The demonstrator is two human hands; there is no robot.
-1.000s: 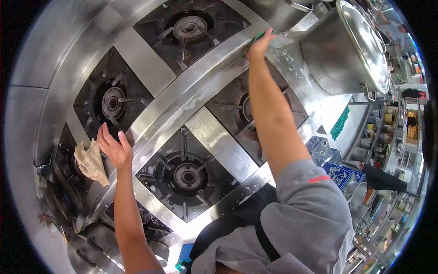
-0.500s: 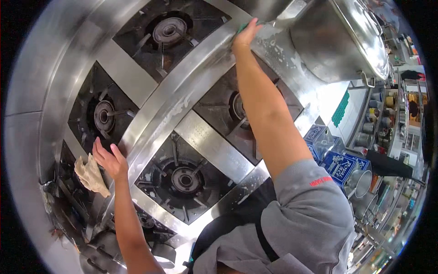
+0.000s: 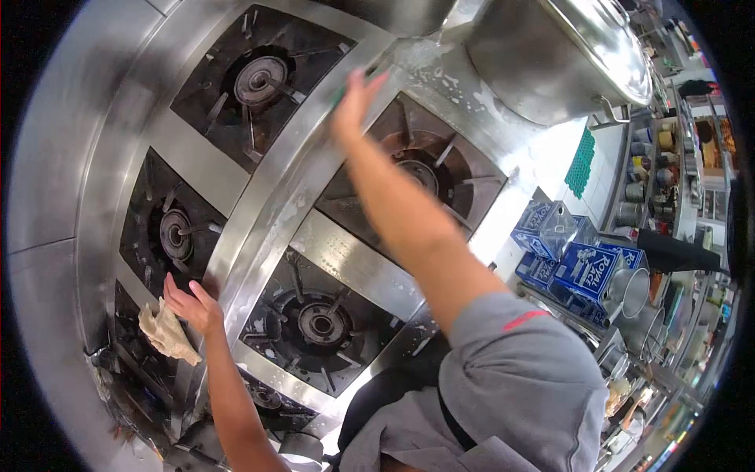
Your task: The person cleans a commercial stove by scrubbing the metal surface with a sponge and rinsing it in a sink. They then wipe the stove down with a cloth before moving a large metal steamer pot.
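Along the raised steel ledge (image 3: 259,189) of the stove, my right hand (image 3: 352,106) presses down on a small green pad (image 3: 339,97), mostly hidden beneath its spread, blurred fingers. My left hand (image 3: 195,307) is at the ledge's lower end, fingers apart, beside a crumpled beige cloth (image 3: 167,333). Part of the cloth lies behind the fingers, and whether they grip it is unclear. Whitish suds streak the steel. Black burners flank the ledge: an upper burner (image 3: 259,81), a left burner (image 3: 176,234), a right burner (image 3: 417,179) and a lower burner (image 3: 322,323).
A large lidded steel pot (image 3: 543,59) stands at the upper right on the wet steel. Blue boxes (image 3: 586,271) and a steel strainer (image 3: 629,293) are at the right. Beyond them are a green mat (image 3: 580,163) on the floor and loaded shelves (image 3: 668,165).
My right hand has slid down and left along the ledge with the green pad. My left hand and the cloth sit slightly lower in view, and the camera view has shifted.
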